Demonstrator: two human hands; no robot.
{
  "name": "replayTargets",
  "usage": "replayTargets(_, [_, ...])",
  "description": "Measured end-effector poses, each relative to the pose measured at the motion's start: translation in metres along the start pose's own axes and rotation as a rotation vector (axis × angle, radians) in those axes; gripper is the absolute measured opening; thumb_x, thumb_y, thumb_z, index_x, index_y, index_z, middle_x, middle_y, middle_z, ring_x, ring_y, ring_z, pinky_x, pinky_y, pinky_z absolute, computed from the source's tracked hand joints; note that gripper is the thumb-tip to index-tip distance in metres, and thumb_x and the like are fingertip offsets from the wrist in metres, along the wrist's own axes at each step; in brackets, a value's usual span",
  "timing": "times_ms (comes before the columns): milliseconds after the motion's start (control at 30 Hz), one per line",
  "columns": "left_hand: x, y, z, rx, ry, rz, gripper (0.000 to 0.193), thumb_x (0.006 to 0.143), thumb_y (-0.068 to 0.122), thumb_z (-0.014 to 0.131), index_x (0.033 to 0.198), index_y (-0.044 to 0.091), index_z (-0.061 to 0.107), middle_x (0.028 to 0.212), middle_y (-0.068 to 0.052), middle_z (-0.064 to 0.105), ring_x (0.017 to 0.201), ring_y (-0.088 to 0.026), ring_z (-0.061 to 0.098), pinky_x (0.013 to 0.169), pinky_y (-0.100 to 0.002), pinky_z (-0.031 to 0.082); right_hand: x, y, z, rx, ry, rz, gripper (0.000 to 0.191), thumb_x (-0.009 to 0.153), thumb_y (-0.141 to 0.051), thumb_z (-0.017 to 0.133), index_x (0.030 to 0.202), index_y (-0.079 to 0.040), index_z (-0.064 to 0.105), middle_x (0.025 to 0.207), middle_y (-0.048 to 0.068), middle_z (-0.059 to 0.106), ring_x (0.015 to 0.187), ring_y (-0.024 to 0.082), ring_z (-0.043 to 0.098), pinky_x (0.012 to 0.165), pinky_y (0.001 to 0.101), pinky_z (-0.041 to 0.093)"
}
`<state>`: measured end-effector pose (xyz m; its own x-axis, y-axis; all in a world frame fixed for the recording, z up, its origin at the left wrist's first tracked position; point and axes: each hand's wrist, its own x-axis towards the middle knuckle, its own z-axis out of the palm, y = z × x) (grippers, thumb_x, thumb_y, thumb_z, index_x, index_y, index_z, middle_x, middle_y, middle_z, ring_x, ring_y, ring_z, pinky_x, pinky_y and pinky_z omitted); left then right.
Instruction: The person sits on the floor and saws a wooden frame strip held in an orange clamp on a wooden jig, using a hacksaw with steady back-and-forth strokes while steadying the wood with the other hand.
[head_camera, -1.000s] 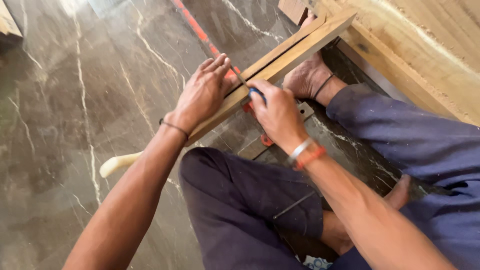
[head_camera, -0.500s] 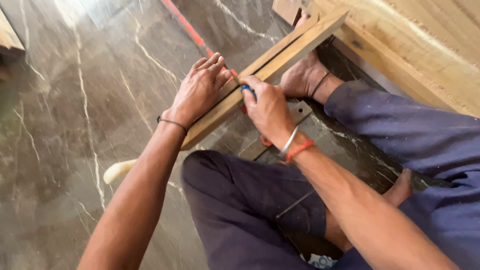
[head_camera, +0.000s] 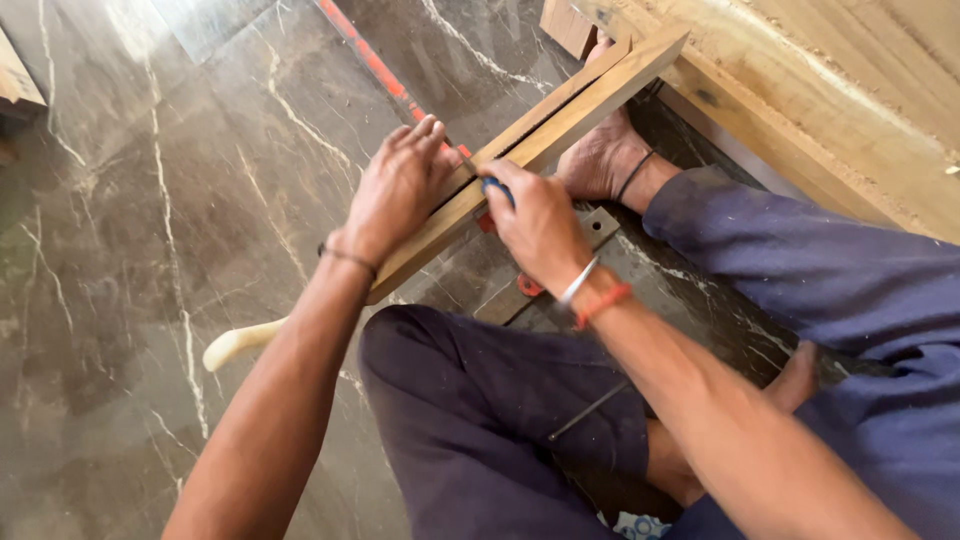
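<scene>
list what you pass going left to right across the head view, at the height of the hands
dark veined marble floor → left hand pressing the long pale wooden strip → right hand gripping a blue-handled tool → bare foot → blue trouser leg

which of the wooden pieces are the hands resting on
The long narrow wooden strip running diagonally over the floor; the broad pale plank at upper right goes untouched.

My left hand (head_camera: 398, 190) lies flat, fingers spread; my right hand (head_camera: 535, 222) is curled tight, both arms reaching forward.
</scene>
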<state>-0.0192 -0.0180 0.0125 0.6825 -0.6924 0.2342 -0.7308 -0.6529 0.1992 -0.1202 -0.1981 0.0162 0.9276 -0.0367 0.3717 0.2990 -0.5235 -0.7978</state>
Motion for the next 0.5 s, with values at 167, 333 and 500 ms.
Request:
replayTargets(167, [0.004, 0.004, -0.002, -0.234, 0.069, -0.148, 0.043, 0.106, 0.025, 0.055, 0.136, -0.005, 0.061, 0.148, -0.025, 0.054, 0.138, -0.041, 0.047, 0.113, -0.045, 0.038, -0.002, -0.002, -0.011, 0.036, -0.012, 0.192, 0.025, 0.098, -0.014, 0.061, 0.12, -0.004, 0.069, 0.082, 0.025, 0.07, 0.075, 0.037, 0.074, 0.066, 0.0433, 0.054])
replayTargets(333, [-0.006, 0.019, -0.003, -0.245, 0.078, -0.17, 0.044, 0.105, 0.023, 0.056, 0.139, -0.005, 0.058, 0.151, -0.023, 0.052, 0.14, -0.039, 0.048, 0.115, -0.044, 0.039, -0.016, -0.012, -0.026, 0.03, -0.014, 0.137, 0.024, 0.101, -0.011, 0.06, 0.122, -0.002, 0.068, 0.08, 0.023, 0.069, 0.073, 0.033, 0.074, 0.063, 0.0396, 0.054])
replayTargets(500, [-0.008, 0.02, -0.002, -0.233, 0.057, -0.18, 0.044, 0.104, 0.022, 0.056, 0.14, -0.004, 0.058, 0.151, -0.022, 0.053, 0.141, -0.038, 0.048, 0.116, -0.043, 0.039, -0.015, -0.018, -0.02, 0.115, -0.076, 0.274, 0.027, 0.099, -0.012, 0.057, 0.122, -0.003, 0.066, 0.07, 0.019, 0.07, 0.059, 0.029, 0.073, 0.058, 0.039, 0.054])
